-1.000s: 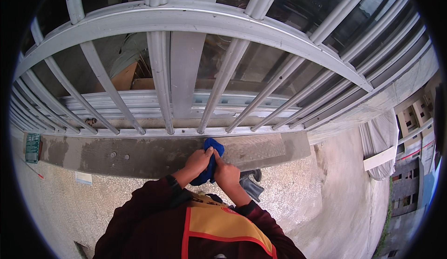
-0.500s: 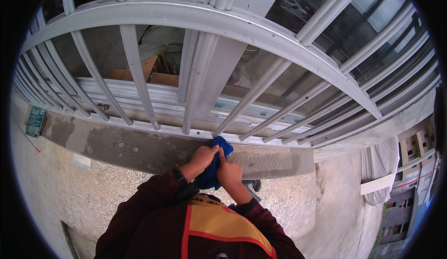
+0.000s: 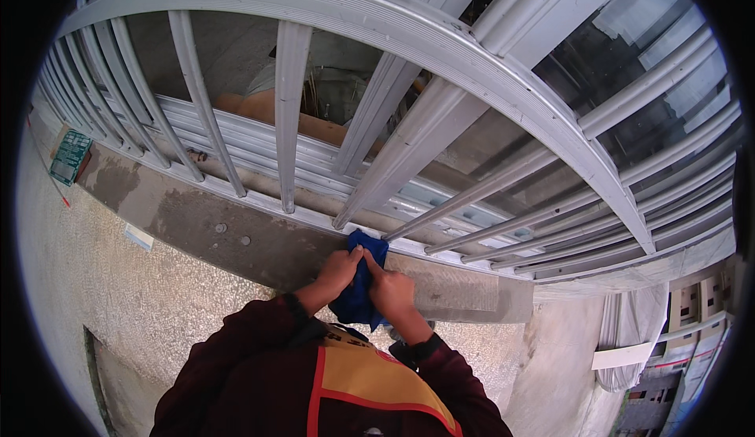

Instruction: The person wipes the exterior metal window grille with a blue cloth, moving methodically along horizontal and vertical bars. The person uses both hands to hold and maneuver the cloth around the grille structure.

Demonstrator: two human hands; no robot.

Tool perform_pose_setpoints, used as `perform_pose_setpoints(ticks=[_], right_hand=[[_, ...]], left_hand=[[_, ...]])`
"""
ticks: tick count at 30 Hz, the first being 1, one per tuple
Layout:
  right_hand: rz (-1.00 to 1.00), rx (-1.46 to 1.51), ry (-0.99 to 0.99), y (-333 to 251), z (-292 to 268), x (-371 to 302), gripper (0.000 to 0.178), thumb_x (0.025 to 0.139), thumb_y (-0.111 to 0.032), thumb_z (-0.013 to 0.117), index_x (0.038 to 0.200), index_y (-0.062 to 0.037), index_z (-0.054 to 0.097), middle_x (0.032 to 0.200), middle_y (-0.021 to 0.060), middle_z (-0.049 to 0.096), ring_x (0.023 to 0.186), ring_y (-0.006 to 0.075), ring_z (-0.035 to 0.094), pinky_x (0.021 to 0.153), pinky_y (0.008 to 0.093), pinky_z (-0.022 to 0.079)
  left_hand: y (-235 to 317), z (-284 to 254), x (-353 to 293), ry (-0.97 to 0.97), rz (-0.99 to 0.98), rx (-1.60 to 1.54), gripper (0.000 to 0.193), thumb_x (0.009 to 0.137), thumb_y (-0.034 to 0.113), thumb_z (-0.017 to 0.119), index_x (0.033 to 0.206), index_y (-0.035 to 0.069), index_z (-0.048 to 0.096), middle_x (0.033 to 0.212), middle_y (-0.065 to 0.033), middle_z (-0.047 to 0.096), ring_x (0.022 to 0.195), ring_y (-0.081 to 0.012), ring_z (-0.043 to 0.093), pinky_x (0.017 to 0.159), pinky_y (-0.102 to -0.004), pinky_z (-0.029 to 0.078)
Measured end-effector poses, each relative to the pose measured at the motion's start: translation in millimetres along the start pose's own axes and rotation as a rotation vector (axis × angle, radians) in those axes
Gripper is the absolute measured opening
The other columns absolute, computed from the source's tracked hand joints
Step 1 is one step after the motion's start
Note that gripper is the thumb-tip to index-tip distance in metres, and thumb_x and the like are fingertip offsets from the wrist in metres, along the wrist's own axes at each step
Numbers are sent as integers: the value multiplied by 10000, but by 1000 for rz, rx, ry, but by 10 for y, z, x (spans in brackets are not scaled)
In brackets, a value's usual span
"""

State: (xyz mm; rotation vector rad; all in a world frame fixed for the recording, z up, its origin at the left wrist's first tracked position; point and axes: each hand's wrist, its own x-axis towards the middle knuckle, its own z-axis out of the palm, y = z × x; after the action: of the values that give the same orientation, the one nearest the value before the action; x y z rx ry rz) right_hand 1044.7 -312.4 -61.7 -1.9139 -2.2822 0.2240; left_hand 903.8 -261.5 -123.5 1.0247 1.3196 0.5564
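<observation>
A blue cloth (image 3: 358, 295) hangs between my two hands, its upper end against the bottom rail (image 3: 314, 221) of a white metal window grille. My left hand (image 3: 340, 270) is closed on the cloth from the left, thumb toward its upper part. From the right, my right hand (image 3: 392, 291) grips it too, with a finger pressed on the cloth near the rail. The cloth's lower part drapes over the ledge's front edge. Grille bars (image 3: 366, 185) rise just beyond my fingers.
A concrete ledge (image 3: 181, 217) with damp dark patches runs under the grille. A green box-like item (image 3: 71, 156) sits at its left end. A curved upper rail (image 3: 377, 32) crosses above my hands. Draped pale sheeting (image 3: 629, 327) hangs at the right.
The view has turned, so the grille appears shifted and tilted. Both hands still hold the cloth at the bottom rail, and the cloth looks more spread out.
</observation>
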Motion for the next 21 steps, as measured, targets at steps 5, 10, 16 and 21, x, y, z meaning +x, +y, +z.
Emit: perform_pose_setpoints(ticks=[5, 10, 16, 21], right_hand=[[-49, -79, -57, -181, -16, 199, 648, 763, -112, 580, 1398, -229, 519, 639, 142, 658, 559, 339, 660, 523, 472, 526], [-43, -77, -31, -251, -12, 157, 651, 759, -111, 583, 1398, -220, 518, 634, 138, 657, 552, 335, 660, 516, 466, 525], [-90, -43, 8, -157, 2, 180, 649, 739, -94, 590, 1365, -264, 564, 581, 152, 608, 515, 335, 627, 488, 459, 504], [-243, -92, 15, 74, -59, 316, 653, 728, -88, 605, 1355, -267, 575, 569, 106, 602, 506, 312, 613, 491, 447, 499]], left_hand=[[0, -163, 54, 82, 85, -89, 689, 983, 496, 436, 570, -35, 582, 477, -137, 537, 444, -289, 576, 478, -422, 441], [-25, -224, 4, 54, 65, -83, 584, 983, 457, 500, 645, -8, 607, 533, -70, 549, 455, -188, 547, 445, -350, 403], [-13, -207, -23, 83, 109, -40, 664, 980, 486, 444, 594, -33, 595, 481, -135, 531, 475, -290, 592, 497, -416, 443], [-9, -186, -45, 98, 55, -151, 623, 972, 491, 481, 657, -30, 618, 530, -137, 560, 499, -289, 609, 509, -413, 453]])
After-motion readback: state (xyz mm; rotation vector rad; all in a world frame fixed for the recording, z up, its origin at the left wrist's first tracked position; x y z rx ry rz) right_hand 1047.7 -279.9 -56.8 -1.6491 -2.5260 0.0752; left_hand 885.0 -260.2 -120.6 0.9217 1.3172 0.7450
